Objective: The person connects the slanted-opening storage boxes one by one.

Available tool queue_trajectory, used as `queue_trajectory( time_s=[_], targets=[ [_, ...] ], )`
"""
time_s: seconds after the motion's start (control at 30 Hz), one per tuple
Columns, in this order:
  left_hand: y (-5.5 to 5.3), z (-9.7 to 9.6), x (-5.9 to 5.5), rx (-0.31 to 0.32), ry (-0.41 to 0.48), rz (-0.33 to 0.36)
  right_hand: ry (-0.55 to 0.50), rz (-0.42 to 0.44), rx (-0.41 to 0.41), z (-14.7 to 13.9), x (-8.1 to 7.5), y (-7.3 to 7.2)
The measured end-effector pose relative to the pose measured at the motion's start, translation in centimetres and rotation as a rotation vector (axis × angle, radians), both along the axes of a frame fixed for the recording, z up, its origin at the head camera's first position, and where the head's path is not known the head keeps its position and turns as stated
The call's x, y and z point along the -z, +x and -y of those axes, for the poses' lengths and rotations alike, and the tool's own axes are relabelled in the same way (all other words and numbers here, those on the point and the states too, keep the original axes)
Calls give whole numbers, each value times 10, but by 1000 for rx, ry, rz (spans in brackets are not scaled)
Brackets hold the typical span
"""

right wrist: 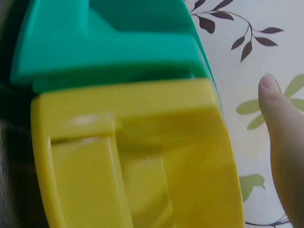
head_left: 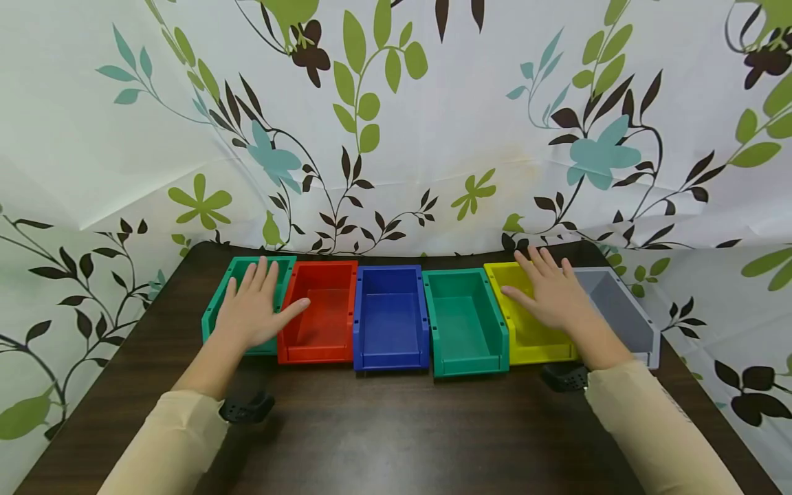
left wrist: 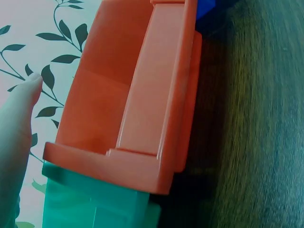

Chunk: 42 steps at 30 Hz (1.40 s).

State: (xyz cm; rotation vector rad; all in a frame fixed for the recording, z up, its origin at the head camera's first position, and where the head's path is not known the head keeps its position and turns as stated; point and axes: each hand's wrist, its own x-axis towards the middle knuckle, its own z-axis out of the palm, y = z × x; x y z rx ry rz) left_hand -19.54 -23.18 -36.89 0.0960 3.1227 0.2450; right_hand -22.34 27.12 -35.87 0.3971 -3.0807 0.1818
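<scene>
My left hand is spread with straight fingers above the leftmost green bin, its thumb reaching over the red bin. On the other side, my right hand is spread over the yellow bin, close to the grey bin. Neither hand holds anything. The left wrist view has the left thumb beside the red bin. In the right wrist view the right thumb is apart from the yellow bin. No contents show in the visible bin interiors.
A blue bin and a second green bin stand in the middle of the row. The bins sit along the far part of a dark wooden table. Behind hangs a white cloth with a leaf pattern.
</scene>
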Motion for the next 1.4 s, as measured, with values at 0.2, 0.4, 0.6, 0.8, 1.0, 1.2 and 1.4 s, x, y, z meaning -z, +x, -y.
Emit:
queue_trajectory(
  time_s=[0.2,0.4,0.6,0.8,1.0,1.2,1.4],
  targets=[
    [4,10,-1,-5,10,12,-12,2,-35,15,2,-3],
    [5,19,0,-1,12,12,-26,26,-58,30,0,-3],
    [7,26,-2,-4,-2,27,-16,3,-82,47,1,-3],
    [10,31,-3,-17,3,21,-12,-3,-126,68,4,-6],
    [11,35,-1,-36,17,22,-25,5,-179,91,2,-5],
    [12,43,1,-58,19,34,-39,8,-215,112,1,-4],
    [13,49,3,-78,37,25,-174,37,-242,132,-5,-2]
  ],
)
